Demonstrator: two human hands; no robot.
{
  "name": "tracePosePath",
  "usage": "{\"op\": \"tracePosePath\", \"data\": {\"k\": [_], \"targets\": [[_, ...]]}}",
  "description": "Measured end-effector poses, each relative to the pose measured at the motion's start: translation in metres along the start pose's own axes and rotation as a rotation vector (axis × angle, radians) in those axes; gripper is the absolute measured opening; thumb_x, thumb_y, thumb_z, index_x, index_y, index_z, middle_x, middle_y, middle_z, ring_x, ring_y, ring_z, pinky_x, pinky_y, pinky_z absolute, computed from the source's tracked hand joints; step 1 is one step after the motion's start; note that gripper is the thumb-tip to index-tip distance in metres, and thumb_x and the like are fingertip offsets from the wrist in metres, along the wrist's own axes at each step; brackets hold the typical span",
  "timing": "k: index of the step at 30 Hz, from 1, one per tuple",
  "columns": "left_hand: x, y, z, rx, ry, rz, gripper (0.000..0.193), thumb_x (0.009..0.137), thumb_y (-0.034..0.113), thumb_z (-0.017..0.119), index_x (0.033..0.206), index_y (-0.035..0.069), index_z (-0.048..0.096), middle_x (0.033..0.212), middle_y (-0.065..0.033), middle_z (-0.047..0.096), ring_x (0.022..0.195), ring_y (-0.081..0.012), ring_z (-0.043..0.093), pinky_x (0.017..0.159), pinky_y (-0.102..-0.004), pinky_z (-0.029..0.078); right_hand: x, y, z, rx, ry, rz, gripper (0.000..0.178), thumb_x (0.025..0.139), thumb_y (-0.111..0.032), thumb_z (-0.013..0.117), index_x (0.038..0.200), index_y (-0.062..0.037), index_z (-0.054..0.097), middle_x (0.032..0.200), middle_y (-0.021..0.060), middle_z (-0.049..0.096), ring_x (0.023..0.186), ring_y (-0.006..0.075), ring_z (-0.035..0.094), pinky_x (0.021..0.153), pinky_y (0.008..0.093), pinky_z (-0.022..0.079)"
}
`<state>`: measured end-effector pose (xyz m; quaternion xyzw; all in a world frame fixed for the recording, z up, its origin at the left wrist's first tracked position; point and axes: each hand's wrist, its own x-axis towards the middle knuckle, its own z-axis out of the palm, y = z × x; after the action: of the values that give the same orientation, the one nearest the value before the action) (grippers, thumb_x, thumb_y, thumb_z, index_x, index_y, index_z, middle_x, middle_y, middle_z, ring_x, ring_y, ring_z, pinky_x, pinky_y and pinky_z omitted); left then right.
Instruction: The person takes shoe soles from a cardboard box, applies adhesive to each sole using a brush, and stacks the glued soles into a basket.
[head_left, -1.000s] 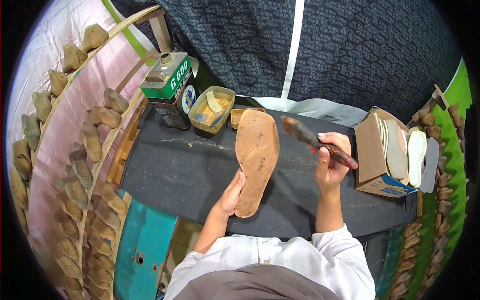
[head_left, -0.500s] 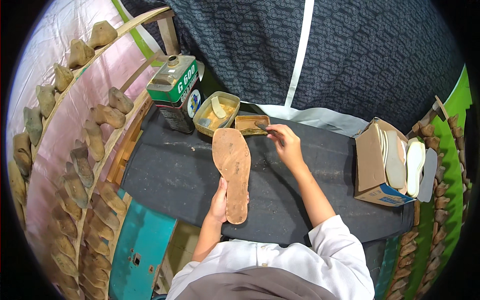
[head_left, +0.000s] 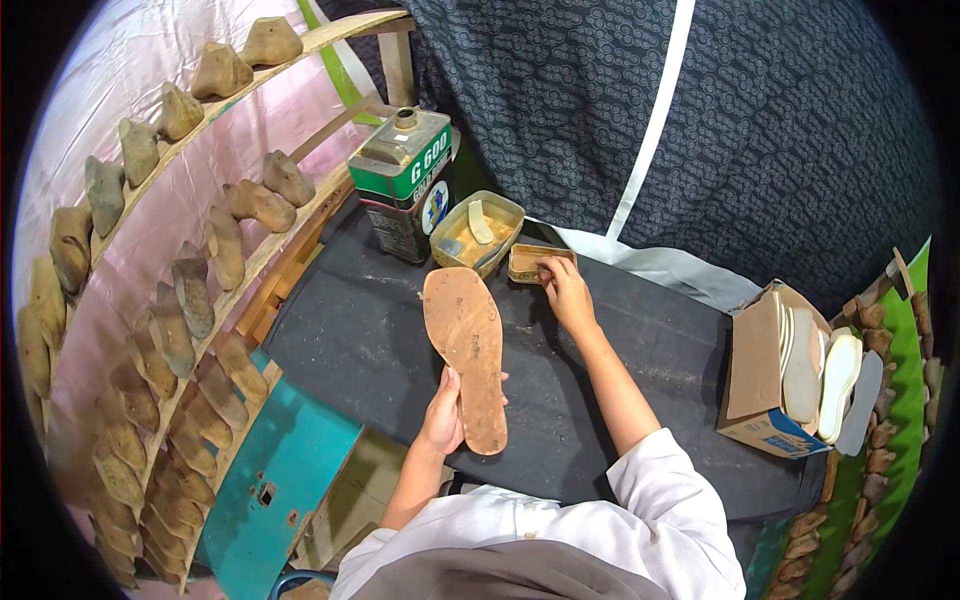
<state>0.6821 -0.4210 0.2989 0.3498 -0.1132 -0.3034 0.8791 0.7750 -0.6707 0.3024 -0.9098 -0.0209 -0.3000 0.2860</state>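
My left hand [head_left: 440, 420] grips a brown insole [head_left: 466, 345] around its narrow heel end, thumb on top and fingertips showing at the far edge. The wide toe end points away from me, and faint pen marks run along the face. My right hand [head_left: 568, 296] reaches into a small shallow rectangular tray [head_left: 517, 264], fingers pinched together. The dark thin tool seen in it earlier is now mostly hidden behind the fingers. Left of the tray, a larger plastic tub [head_left: 513, 213] holds a yellowish residue and a pale flat strip [head_left: 480, 222].
A green and black metal can [head_left: 400, 185] stands behind the tub on the dark-covered table [head_left: 650, 350]. A cardboard box [head_left: 755, 370] of pale insoles is at the right. Racks of wooden shoe lasts [head_left: 194, 290] line the left; more shoe forms are stacked far right.
My right hand has lowered the dark tool into the small tray. The view has shifted, so the table things appear further right. My left hand keeps its hold on the insole.
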Motion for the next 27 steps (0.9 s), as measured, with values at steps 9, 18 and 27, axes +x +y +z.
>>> {"op": "tracePosePath", "data": {"k": [9, 18, 27], "targets": [[-0.008, -0.009, 0.017, -0.077, 0.019, 0.194, 0.049, 0.097, 0.032, 0.028, 0.139, 0.021, 0.007, 0.139, -0.0147, 0.026, 0.127, -0.0301, 0.032, 0.102, -0.0473, 0.033, -0.044, -0.058, -0.049, 0.272, -0.034, 0.143, 0.049, 0.077, -0.006, 0.062, 0.123, -0.0054, 0.042, 0.112, 0.0153, 0.049, 0.098, 0.0238, 0.055, 0.08, 0.0317, 0.047], [-0.037, -0.048, 0.047, -0.091, 0.279, 0.252, 0.056, 0.095, 0.034, 0.036, 0.139, 0.024, 0.003, 0.13, -0.0108, 0.035, 0.12, -0.0229, 0.04, 0.097, -0.0382, 0.036, -0.137, -0.132, -0.089, 0.362, -0.363, 0.05, 0.073, 0.063, -0.016, 0.077, 0.126, -0.0033, 0.041, 0.114, 0.0164, 0.052, 0.103, 0.0293, 0.054, 0.083, 0.0348, 0.046], [-0.114, -0.085, 0.074, -0.016, 0.485, 0.502, 0.058, 0.093, 0.024, 0.046, 0.137, 0.017, 0.01, 0.129, -0.0123, 0.038, 0.116, -0.0259, 0.045, 0.098, -0.0426, 0.037, -0.199, -0.124, -0.119, 0.348, -0.459, -0.051, 0.064, 0.06, -0.011, 0.072, 0.119, -0.0033, 0.047, 0.109, 0.0165, 0.054, 0.098, 0.0336, 0.055, 0.085, 0.0394, 0.045]]}}
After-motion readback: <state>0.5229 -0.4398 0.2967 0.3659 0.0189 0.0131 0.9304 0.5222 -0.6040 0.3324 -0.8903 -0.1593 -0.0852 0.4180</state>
